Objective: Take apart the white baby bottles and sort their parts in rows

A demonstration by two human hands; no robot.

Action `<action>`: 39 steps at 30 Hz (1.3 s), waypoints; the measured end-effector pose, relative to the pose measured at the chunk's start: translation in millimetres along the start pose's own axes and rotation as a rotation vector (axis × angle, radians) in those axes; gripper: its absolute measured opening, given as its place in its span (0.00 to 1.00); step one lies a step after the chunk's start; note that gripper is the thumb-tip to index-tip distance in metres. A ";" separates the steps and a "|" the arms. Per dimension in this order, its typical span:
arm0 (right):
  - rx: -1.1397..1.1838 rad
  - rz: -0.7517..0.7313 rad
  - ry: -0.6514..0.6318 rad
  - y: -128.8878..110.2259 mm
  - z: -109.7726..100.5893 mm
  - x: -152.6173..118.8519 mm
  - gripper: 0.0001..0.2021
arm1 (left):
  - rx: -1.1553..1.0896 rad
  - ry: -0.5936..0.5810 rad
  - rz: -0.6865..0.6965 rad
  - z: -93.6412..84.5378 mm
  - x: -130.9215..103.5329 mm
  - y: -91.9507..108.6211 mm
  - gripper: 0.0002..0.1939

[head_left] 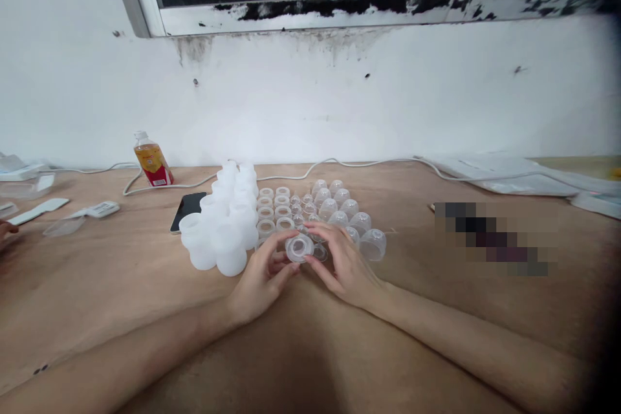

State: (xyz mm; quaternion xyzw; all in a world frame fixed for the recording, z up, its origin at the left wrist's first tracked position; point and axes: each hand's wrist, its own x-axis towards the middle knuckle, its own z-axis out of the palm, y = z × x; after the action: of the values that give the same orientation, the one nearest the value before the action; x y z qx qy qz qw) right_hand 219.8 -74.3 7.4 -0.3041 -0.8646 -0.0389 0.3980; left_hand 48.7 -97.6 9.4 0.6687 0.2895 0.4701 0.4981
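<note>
Plywood counter (145,284) against a stained white wall (310,103), with a dark window frame (301,10) along the top edge. At centre, both hands meet over a clear plastic ring (299,248): a round, translucent, collar-like part with a raised rim and an open middle, facing the camera. Left hand (262,278), at 7 o'clock from the ring, curls its fingers against the ring's left edge with the thumb beneath. Right hand (342,262), at 4 o'clock, arches its fingers over the ring's upper right edge. The ring is thus pinched between the fingertips of the two hands, just above the counter.

Behind the hands, at 12 o'clock, similar clear rings (274,207) stand in short rows. At 1 o'clock lie clear dome-shaped caps (347,213), mouth-down or tilted, in a loose cluster; small clear nipple-like pieces (301,204) sit between rings and domes. At 10 o'clock, frosted white bottles (226,226) stand upright, packed side by side.

Farther left, at 10 o'clock, a black phone (187,209) lies flat just beside the bottles, and a drink bottle with a red-orange label (152,160) leans near the wall. White cable (369,163) runs along the counter's far edge. Another person's fingers (6,233) show at the left border, near white plastic items (63,213). At 3 o'clock, a pixelated patch (495,239) hides what lies there.
</note>
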 end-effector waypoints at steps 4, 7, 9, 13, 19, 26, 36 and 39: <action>-0.048 -0.011 -0.022 0.2 2.2 0.5 0.22 | 0.053 0.031 0.044 -1.7 0.2 -2.1 0.16; -0.047 -0.025 -0.045 -0.9 1.9 1.1 0.19 | 0.067 0.060 0.028 -1.3 0.7 -4.3 0.15; -0.040 -0.019 -0.050 -2.0 1.2 1.6 0.17 | 0.064 0.098 0.017 -0.2 0.5 -5.1 0.14; -0.021 -0.034 -0.039 -4.1 1.2 2.4 0.14 | 0.114 0.143 0.011 1.4 -0.4 -5.3 0.10; -0.024 -0.064 -0.042 -7.7 3.7 1.5 0.11 | 0.072 0.118 -0.079 1.1 1.1 -6.1 0.08; 0.002 -0.015 -0.081 -8.5 6.2 0.7 0.10 | 0.147 0.122 -0.121 1.0 4.0 -9.9 0.07; -0.004 -0.003 -0.058 -5.2 0.5 1.0 0.14 | 0.282 0.117 -0.081 3.7 3.6 -2.0 0.08; -0.016 -0.040 -0.035 -3.3 1.4 0.9 0.13 | 0.296 0.100 -0.063 4.4 3.0 -2.1 0.08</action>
State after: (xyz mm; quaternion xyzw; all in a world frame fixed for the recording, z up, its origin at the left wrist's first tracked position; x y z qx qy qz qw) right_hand 216.6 -76.1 7.7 -0.2905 -0.8771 -0.0486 0.3795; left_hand 54.1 -96.0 8.1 0.7010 0.4008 0.4394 0.3934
